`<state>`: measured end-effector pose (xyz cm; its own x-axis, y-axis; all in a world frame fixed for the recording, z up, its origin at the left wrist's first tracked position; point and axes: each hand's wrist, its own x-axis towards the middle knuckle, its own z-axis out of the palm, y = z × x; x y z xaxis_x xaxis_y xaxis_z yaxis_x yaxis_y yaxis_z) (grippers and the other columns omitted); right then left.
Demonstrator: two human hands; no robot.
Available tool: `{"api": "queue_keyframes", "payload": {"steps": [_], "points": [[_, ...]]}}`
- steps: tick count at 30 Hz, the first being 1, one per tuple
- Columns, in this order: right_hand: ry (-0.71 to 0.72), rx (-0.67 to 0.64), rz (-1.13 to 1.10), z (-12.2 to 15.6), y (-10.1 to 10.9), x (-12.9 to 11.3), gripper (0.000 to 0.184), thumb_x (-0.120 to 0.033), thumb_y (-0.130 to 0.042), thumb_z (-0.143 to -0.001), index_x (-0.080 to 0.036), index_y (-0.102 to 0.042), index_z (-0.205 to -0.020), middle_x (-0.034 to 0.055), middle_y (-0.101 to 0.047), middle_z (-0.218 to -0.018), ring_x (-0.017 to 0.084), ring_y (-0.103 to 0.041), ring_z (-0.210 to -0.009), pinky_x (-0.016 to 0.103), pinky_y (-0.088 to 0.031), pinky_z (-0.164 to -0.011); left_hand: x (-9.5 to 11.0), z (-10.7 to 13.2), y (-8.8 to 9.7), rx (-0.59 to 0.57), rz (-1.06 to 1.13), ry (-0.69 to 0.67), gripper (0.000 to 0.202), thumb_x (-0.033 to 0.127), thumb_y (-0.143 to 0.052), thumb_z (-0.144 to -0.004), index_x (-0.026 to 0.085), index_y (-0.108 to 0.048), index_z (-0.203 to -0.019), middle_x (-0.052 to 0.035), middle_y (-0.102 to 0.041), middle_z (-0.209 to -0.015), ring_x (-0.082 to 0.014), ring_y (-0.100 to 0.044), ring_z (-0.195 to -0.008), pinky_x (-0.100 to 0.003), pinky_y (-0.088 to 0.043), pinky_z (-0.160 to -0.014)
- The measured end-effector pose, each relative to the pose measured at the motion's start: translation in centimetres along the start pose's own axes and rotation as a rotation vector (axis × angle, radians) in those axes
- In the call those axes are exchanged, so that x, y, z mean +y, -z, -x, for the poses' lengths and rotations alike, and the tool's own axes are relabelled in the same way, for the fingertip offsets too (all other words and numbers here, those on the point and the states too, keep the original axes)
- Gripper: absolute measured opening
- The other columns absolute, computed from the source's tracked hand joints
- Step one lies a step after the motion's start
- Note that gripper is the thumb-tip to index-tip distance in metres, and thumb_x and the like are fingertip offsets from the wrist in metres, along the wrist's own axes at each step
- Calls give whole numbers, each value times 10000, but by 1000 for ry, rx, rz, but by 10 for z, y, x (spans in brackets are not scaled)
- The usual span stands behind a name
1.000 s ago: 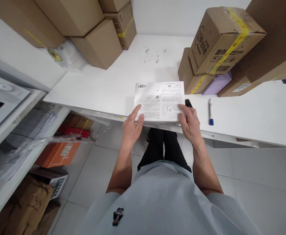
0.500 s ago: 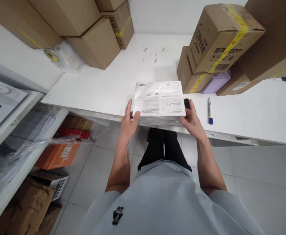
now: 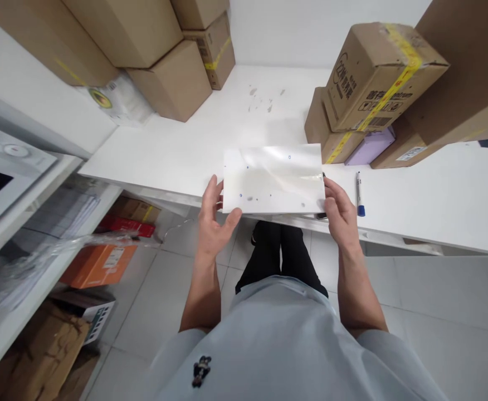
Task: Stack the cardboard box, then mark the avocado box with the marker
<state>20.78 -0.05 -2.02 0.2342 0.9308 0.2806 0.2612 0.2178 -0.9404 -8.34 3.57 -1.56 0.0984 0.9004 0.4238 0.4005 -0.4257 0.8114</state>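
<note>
"White box (image 3: 273,181), right between the two hands, over the near edge of the table (image 3: 185,153)! What's on its face?"

"Small blue rings, a few grey smudges, and a bright streak of light toward the right-hand end."

"And the grip?"

"Hands well apart, the box clamped between them! Left hand (image 3: 218,225) at one end, thumb at the near corner, fingers along the side and partly hidden. Right hand (image 3: 342,214) at the other end, thumb against the edge, fingertips out of sight behind it."

"Is the box resting on the tabletop?"

"Can't tell, its underside is hidden. A dark thing (image 3: 321,215) peeks out by the right thumb, mostly covered."

"Just outside the right hand?"

"A marker (image 3: 360,192), blue cap pointing back toward the person. Beyond that hand, a carton with yellow tape (image 3: 381,78) sits on a smaller carton (image 3: 319,120), with a purple box (image 3: 371,147) beside the lower one."

"Ahead, past both hands?"

"Grey patches (image 3: 260,99) on the white surface. Beyond the left hand, brown cartons (image 3: 177,83) stacked up, and a white package (image 3: 127,100) with a yellow-and-black design next to them."

"Down to the left of that hand?"

"Low down, an orange box (image 3: 97,267), with a red box (image 3: 122,225) behind it. Farther out, a white appliance (image 3: 18,150) with a knob. And below both hands, black trousers (image 3: 263,250)!"
</note>
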Motion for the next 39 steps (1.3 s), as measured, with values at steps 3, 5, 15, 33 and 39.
{"api": "queue_keyframes", "payload": {"steps": [3, 5, 15, 33, 39], "points": [[-12, -30, 99, 4, 2, -2, 641, -635, -405, -963, -266, -457, -1485, 124, -683, -1307, 292, -655, -1204, 531, -549, -1008, 4, 1, -2, 1, -65, -13, 715, 599, -590, -910, 330, -358, -1531, -124, -532, -1503, -304, -517, -1388, -491, -489, -1093], [-19, -83, 169, 7, 4, -4, 689, -637, -388, -966, -279, -343, -1554, 125, -667, -1337, 289, -669, -1177, 532, -561, -987, 7, 1, -5, -10, -148, -11, 582, 603, -578, -914, 316, -529, -1418, -101, -568, -1468, -293, -513, -1390, -492, -472, -1113], [106, -242, 486, 4, 8, -18, 631, -530, -697, -851, -333, -523, -1425, 71, -593, -1438, 312, -586, -1306, 523, -535, -1057, 15, -3, -11, 23, -362, -27, 549, 692, -545, -884, 252, -712, -1167, -136, -581, -1409, -298, -541, -1345, -456, -492, -1071], [123, -209, 461, 4, 2, -6, 656, -385, -687, -867, -332, -444, -1475, 57, -549, -1493, 291, -574, -1330, 507, -538, -1063, 5, -5, -10, -88, -332, 37, 597, 601, -732, -792, 316, -605, -1302, -91, -478, -1543, -333, -419, -1463, -508, -448, -1140], [127, -168, 463, 7, -3, -4, 709, -326, -723, -833, -309, -427, -1477, 65, -563, -1475, 291, -571, -1336, 525, -511, -1101, 1, -2, -16, -60, -330, 41, 619, 588, -737, -792, 308, -587, -1323, -94, -502, -1530, -323, -385, -1487, -515, -440, -1150]]}}
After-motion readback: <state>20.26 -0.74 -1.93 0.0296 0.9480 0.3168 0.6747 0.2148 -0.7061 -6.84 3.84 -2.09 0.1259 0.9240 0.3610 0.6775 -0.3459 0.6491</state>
